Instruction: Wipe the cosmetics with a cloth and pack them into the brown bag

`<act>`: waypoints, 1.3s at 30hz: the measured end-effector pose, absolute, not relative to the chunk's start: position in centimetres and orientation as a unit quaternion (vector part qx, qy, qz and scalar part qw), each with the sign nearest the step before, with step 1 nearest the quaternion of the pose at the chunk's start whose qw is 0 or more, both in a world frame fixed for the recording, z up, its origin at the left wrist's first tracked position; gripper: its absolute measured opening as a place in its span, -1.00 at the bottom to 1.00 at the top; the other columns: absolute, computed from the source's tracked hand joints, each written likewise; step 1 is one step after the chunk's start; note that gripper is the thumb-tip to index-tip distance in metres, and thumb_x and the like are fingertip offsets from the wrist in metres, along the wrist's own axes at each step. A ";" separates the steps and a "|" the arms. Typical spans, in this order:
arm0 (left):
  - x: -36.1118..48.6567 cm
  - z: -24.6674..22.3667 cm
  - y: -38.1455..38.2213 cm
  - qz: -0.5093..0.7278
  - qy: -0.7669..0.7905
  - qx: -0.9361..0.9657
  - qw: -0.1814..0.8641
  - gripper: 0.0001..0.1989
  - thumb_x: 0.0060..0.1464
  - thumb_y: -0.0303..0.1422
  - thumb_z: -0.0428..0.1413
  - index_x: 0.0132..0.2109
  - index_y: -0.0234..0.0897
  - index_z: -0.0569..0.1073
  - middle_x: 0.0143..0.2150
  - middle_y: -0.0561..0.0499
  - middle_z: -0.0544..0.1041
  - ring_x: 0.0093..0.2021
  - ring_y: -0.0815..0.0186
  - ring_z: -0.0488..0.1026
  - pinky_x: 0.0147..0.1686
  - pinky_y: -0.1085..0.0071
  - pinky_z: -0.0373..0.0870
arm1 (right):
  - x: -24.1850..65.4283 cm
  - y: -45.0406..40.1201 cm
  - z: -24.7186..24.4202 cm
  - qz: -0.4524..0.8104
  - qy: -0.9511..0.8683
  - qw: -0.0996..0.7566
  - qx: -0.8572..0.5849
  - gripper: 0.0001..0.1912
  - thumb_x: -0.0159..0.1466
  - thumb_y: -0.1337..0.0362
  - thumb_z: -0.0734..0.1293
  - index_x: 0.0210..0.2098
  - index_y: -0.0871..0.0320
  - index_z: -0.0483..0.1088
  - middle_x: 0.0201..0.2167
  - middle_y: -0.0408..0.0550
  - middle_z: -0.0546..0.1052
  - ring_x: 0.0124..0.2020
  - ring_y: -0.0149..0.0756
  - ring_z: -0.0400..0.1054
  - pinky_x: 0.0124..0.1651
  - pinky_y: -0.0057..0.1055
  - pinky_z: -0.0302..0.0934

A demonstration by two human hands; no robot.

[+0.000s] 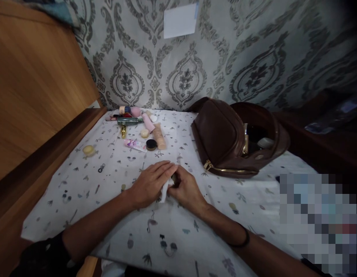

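My left hand and my right hand meet over the printed white cloth. Between them is a white tissue, pressed under my left fingers, with one end hanging down. My right fingers are curled round a small dark object, mostly hidden by the hands. Beyond the hands lie a black-lidded jar, a beige tube, a pink-and-white tube, a green tube, a pink tube and a small gold item.
An open brown bag with a gold zip stands at the back right. A yellowish round jar sits at the left. Wooden furniture borders the left side, and a patterned wall rises behind. The lower right is pixelated.
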State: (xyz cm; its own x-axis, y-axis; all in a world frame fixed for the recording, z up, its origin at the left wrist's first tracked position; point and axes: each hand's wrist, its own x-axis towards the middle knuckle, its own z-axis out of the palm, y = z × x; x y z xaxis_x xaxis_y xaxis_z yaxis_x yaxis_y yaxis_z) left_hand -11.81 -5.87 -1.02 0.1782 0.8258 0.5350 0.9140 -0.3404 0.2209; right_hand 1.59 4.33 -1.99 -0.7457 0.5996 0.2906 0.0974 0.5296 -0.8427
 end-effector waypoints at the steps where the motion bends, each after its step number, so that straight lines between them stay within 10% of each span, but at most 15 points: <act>1: -11.7 -0.8 -5.9 -0.310 -0.572 -0.758 0.052 -0.52 0.32 -0.41 -0.10 0.35 -0.35 0.12 0.20 -0.29 0.41 0.24 0.06 0.31 0.18 0.04 0.35 | 1.6 4.3 -2.0 0.424 -0.834 0.292 -0.200 -0.67 -0.02 0.39 0.30 -0.21 0.17 0.34 -0.29 -0.07 0.47 -0.27 -0.23 0.35 -0.20 -0.34 0.27; 19: -11.4 0.5 -5.5 -0.505 -0.664 -0.473 -0.284 -0.61 0.29 0.04 -0.18 -0.16 -0.20 0.19 -0.38 0.11 0.34 -0.32 0.31 0.33 -0.21 0.37 0.32 | 1.7 4.2 -2.9 0.596 -0.738 0.289 -0.126 -0.52 0.07 0.29 0.47 -0.02 0.07 0.36 -0.09 -0.03 0.52 -0.09 -0.19 0.45 -0.09 -0.29 0.38; 30: -11.2 0.0 -6.0 -0.440 -0.652 -0.580 -0.214 -0.47 0.20 -0.11 0.05 0.19 -0.30 0.15 0.13 -0.24 0.33 0.12 0.06 0.32 0.13 0.15 0.26 | 1.5 4.7 -2.8 0.660 -0.658 0.321 -0.171 -0.51 0.02 0.14 0.53 -0.12 0.07 0.34 -0.24 -0.11 0.51 -0.24 -0.28 0.42 -0.15 -0.36 0.34; 39: -11.1 0.0 -6.2 -0.490 -0.643 -0.547 -0.216 -0.49 0.28 -0.05 -0.10 0.18 -0.31 0.28 0.00 -0.17 0.43 -0.05 0.14 0.42 0.03 0.20 0.33 | 2.0 5.3 -1.9 0.625 -0.716 0.268 -0.158 -0.52 -0.01 0.04 0.54 -0.13 0.09 0.52 -0.28 -0.09 0.47 -0.26 -0.26 0.34 -0.21 -0.35 0.27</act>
